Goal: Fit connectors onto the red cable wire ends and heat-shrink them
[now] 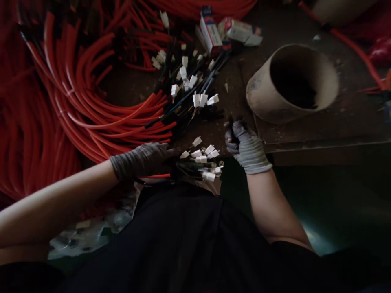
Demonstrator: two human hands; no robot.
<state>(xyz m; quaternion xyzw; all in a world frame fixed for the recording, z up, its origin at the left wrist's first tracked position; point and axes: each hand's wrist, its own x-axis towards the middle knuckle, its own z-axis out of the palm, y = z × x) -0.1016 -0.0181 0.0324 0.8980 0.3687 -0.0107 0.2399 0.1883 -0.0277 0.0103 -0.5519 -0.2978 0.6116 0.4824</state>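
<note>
My left hand (146,158), in a dark grey knit glove, lies over the ends of red-sleeved cables, its fingers stretched out to the right. The undersides of those fingers are hidden. Just beyond the fingertips, thin dark wires (191,166) fan out to several white plug connectors (200,159) and small ring terminals (221,164) near the table edge. My right hand (241,142), in a grey glove with a striped cuff, is closed at the table edge, right of these connectors and apart from them. Whatever is in its curled fingers, if anything, is too dark to make out.
Coiled red-sleeved cables (100,122) fill the left side. Behind my hands lie more white connectors (200,99). Small printed boxes (210,34) are at the back. A wide cardboard tube (259,93) stands right of centre. Clear plastic bags (82,240) are at lower left.
</note>
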